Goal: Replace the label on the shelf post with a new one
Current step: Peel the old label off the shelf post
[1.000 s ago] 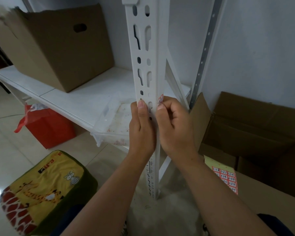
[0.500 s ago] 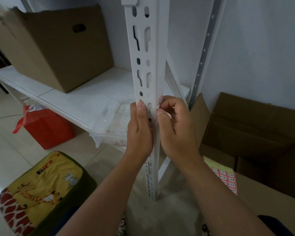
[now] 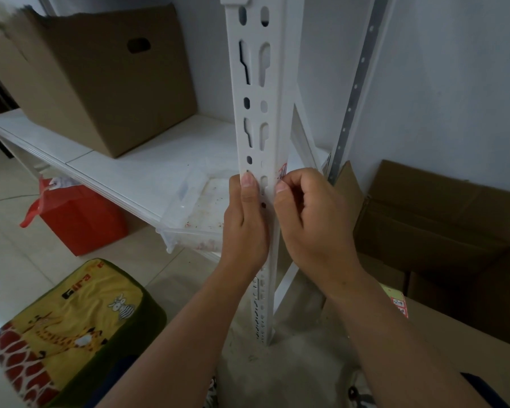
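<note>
A white slotted shelf post (image 3: 258, 92) stands upright in the middle. My left hand (image 3: 245, 228) wraps its left side, with the thumb pressed flat on the front. A small white label with red print (image 3: 282, 171) sits on the post's right edge. My right hand (image 3: 312, 222) pinches that label between thumb and forefinger; most of the label is hidden by the fingers. A sheet of red-bordered labels (image 3: 399, 306) lies on a cardboard box at the lower right, partly behind my right forearm.
A white shelf board (image 3: 136, 175) carries a large cardboard box (image 3: 100, 81) and a clear plastic lid (image 3: 200, 207). An open cardboard box (image 3: 442, 219) stands to the right. A red bag (image 3: 80, 219) and a yellow giraffe cushion (image 3: 71, 328) are on the floor at left.
My right hand's fingers have curled tighter around the label at the post's right edge. The left hand has stayed on the post. The view has shifted slightly.
</note>
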The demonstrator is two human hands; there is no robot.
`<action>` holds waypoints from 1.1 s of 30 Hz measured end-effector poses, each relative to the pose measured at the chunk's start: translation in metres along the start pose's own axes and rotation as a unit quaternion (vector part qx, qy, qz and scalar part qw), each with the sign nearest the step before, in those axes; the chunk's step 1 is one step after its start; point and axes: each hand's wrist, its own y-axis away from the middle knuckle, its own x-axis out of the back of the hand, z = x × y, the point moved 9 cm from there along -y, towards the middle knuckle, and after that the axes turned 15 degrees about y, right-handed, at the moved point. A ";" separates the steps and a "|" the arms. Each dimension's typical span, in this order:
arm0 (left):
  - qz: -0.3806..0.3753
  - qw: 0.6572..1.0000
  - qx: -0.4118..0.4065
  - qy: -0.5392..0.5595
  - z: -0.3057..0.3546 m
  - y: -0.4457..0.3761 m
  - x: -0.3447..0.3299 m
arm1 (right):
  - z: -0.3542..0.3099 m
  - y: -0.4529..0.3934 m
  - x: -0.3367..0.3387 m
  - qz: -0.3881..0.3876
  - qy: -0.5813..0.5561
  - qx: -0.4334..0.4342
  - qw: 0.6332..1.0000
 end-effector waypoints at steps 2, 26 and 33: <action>0.002 1.000 -0.004 0.002 -0.001 -0.001 0.000 | 0.001 -0.001 -0.003 -0.028 -0.020 -0.019 0.999; 0.022 1.000 -0.013 0.016 0.000 0.002 0.001 | 0.017 0.006 -0.015 -0.079 -0.315 -0.168 0.931; 0.012 0.999 -0.012 0.050 -0.004 -0.001 0.000 | 0.005 0.003 -0.012 -0.054 -0.163 -0.067 0.983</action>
